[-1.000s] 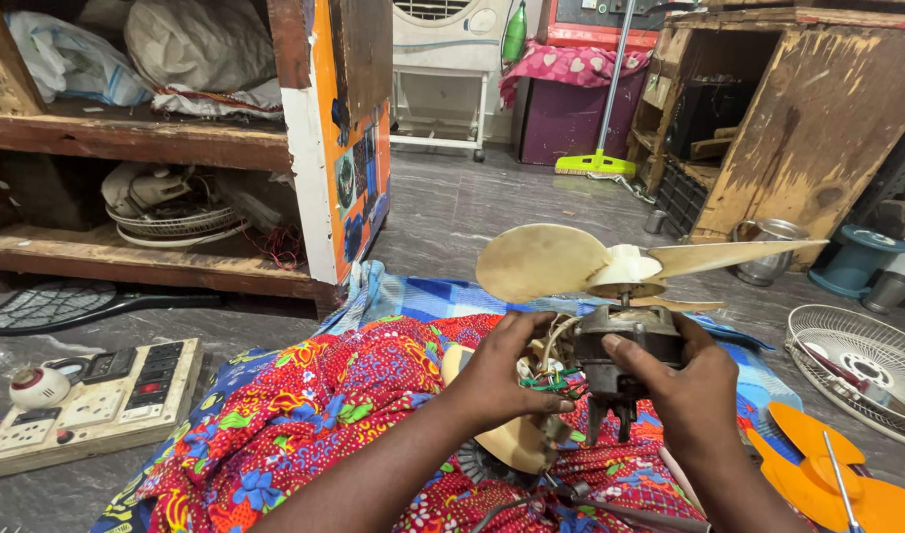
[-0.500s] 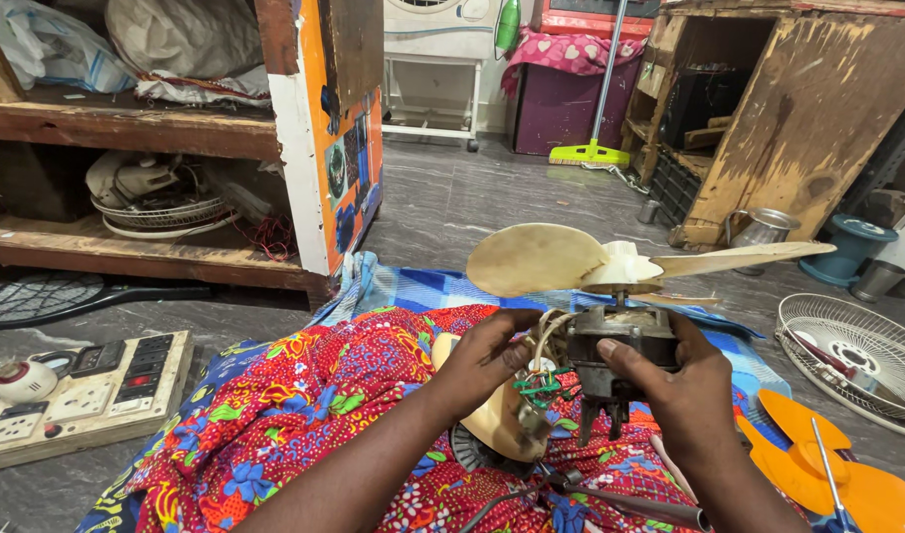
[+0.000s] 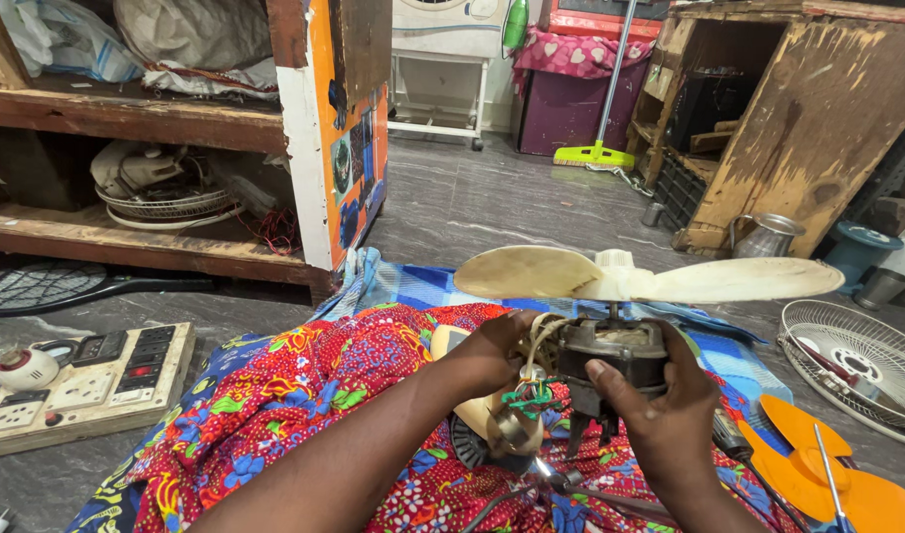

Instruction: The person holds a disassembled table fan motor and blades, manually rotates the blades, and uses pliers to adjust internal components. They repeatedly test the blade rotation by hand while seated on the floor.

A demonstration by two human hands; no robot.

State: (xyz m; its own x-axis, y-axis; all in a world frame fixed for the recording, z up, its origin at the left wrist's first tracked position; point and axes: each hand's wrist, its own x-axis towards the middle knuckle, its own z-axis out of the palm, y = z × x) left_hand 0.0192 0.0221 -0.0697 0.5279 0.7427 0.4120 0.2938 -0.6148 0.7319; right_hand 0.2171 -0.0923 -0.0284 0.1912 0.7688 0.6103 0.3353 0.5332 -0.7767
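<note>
A bare fan motor (image 3: 610, 347) with cream blades (image 3: 660, 278) on its shaft sits over my lap, on red flowered cloth (image 3: 304, 395). My right hand (image 3: 660, 415) grips the motor body from the right and below. My left hand (image 3: 492, 350) holds the motor's left side, fingers at the cream cable and the green and red wires (image 3: 527, 397). A cream housing part (image 3: 502, 424) hangs under the wires.
A wooden switchboard with sockets (image 3: 87, 380) lies on the floor at left. An orange fan blade (image 3: 828, 474) with a screwdriver and a wire fan guard (image 3: 857, 360) lie at right. Wooden shelves (image 3: 127, 118) stand at left, a wooden cabinet (image 3: 808, 109) at back right.
The view has shifted slightly and the fan has turned a little in my hands. Both hands keep their hold on the motor.
</note>
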